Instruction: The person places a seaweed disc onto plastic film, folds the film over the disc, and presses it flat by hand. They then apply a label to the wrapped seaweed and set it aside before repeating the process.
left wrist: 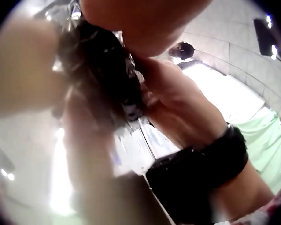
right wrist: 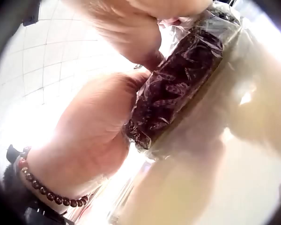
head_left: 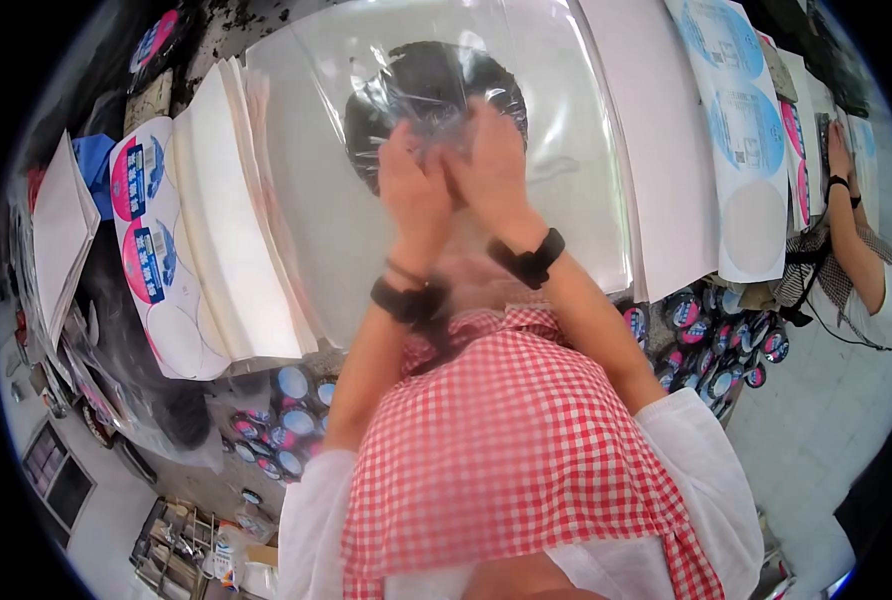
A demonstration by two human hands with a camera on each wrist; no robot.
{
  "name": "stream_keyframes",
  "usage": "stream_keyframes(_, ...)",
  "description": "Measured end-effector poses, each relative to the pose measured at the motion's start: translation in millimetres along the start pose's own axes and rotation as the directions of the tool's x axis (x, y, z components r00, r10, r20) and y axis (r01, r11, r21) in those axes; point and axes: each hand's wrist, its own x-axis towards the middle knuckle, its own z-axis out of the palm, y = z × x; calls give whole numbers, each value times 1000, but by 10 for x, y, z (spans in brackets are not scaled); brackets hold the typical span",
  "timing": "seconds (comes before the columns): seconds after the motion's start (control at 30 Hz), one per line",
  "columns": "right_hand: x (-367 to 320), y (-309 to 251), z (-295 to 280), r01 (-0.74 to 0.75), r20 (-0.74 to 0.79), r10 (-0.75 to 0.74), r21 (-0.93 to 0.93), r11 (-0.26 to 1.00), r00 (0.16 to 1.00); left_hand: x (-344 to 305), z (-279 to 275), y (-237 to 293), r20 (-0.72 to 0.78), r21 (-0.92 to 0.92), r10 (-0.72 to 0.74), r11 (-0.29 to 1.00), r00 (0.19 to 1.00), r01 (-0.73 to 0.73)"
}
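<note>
A flat, dark round cake (head_left: 431, 80) in clear, shiny plastic film is between my hands, above a pile of clear plastic sheets (head_left: 566, 235). At its near edge my left hand (head_left: 413, 195) and right hand (head_left: 501, 175) hold it side by side, thumbs close together. The right wrist view shows the cake (right wrist: 175, 86) edge-on, dark purple, with wrinkled film over its rim. There the left hand (right wrist: 93, 126), with a bead bracelet, presses its thumb against that rim. In the left wrist view the right hand (left wrist: 178, 96) meets the wrapped cake (left wrist: 103, 61). Most fingertips are hidden.
Paper sheets (head_left: 236, 220) and pink-and-blue round labels (head_left: 144, 210) lie on the left. White paper (head_left: 656, 150) and light-blue round labels (head_left: 736, 110) lie on the right. Several labelled discs (head_left: 706, 340) sit lower right, others (head_left: 286, 425) lower left. Another person's arm (head_left: 858, 240) is far right.
</note>
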Motion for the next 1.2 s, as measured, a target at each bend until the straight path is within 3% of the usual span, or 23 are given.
stream_keyframes(0.03, 37, -14, -45, 84, 36, -79, -141, 986, 996, 20, -49, 79, 50, -117, -144, 982, 988, 149)
stream_keyframes(0.07, 80, -69, -116, 167, 86, -148, -275, 947, 985, 94, -97, -20, 168, 62, 2, 998, 986, -13)
stream_keyframes(0.13, 163, -57, -174, 307, 140, -273, -426, 851, 952, 207, -205, 64, 75, 392, 286, 872, 955, -292)
stream_keyframes(0.17, 219, -1, -167, 354, 133, -331, -454, 818, 934, 217, -202, 13, 89, 409, 317, 853, 944, -325)
stream_keyframes(0.23, 251, 79, -148, 362, 124, -341, -355, 862, 932, 238, -193, -89, 117, 440, 380, 808, 918, -391)
stream_keyframes(0.3, 286, 145, -116, 274, 131, -263, -81, 958, 956, 206, -98, -250, 55, 180, 291, 938, 955, -296)
stream_keyframes(0.33, 320, 104, -153, 218, 169, -198, -105, 970, 966, 209, -112, -196, 73, 96, 145, 984, 987, -152)
stream_keyframes(0.43, 451, 50, -190, 380, 342, -253, -383, 842, 905, 446, -219, -158, 296, 290, 256, 894, 920, -342)
stream_keyframes(0.47, 534, 57, -202, 440, 321, -338, -334, 834, 885, 512, -265, -113, 260, 351, 401, 809, 879, -472)
stream_keyframes(0.53, 623, 103, -207, 488, 277, -426, -214, 846, 861, 662, -256, -212, 284, 268, 520, 764, 806, -587)
stream_keyframes(0.6, 601, 156, -168, 409, 264, -385, -40, 912, 884, 630, -218, -356, 262, 54, 503, 844, 823, -533)
stream_keyframes(0.63, 641, 164, -147, 340, 267, -344, 62, 938, 900, 623, -234, -365, 288, 55, 430, 885, 856, -463)
stream_keyframes(0.67, 632, 128, -176, 279, 326, -259, -15, 960, 909, 562, -287, -351, 318, 56, 351, 920, 881, -387)
stream_keyframes(0.7, 646, 136, -169, 330, 352, -294, -46, 943, 889, 547, -308, -331, 350, 57, 272, 949, 896, -310)
stream_keyframes(0.73, 638, 164, -164, 374, 378, -320, -79, 924, 869, 590, -293, -294, 306, 50, 315, 937, 898, -346)
stream_keyframes(0.8, 646, 216, -150, 461, 383, -394, -101, 881, 836, 796, -327, -44, 200, 192, 520, 810, 830, -554)
stream_keyframes(0.9, 615, 252, -155, 433, 353, -371, -116, 894, 859, 907, -268, -130, 297, 122, 535, 800, 791, -588)
stream_keyframes(0.97, 647, 116, -210, 439, 206, -408, -134, 889, 889, 886, -215, -292, 388, -47, 452, 880, 804, -472)
stream_keyframes(1.03, 749, 91, -195, 491, 194, -470, -74, 868, 861, 874, -191, -356, 346, -33, 466, 873, 814, -486)
stream_keyframes(1.1, 824, 205, -150, 547, 323, -538, 70, 834, 779, 837, -205, -377, 373, -41, 444, 885, 815, -463)
stream_keyframes(1.2, 783, 270, -130, 530, 402, -510, 71, 845, 760, 672, -283, -229, 238, 68, 409, 898, 881, -435)
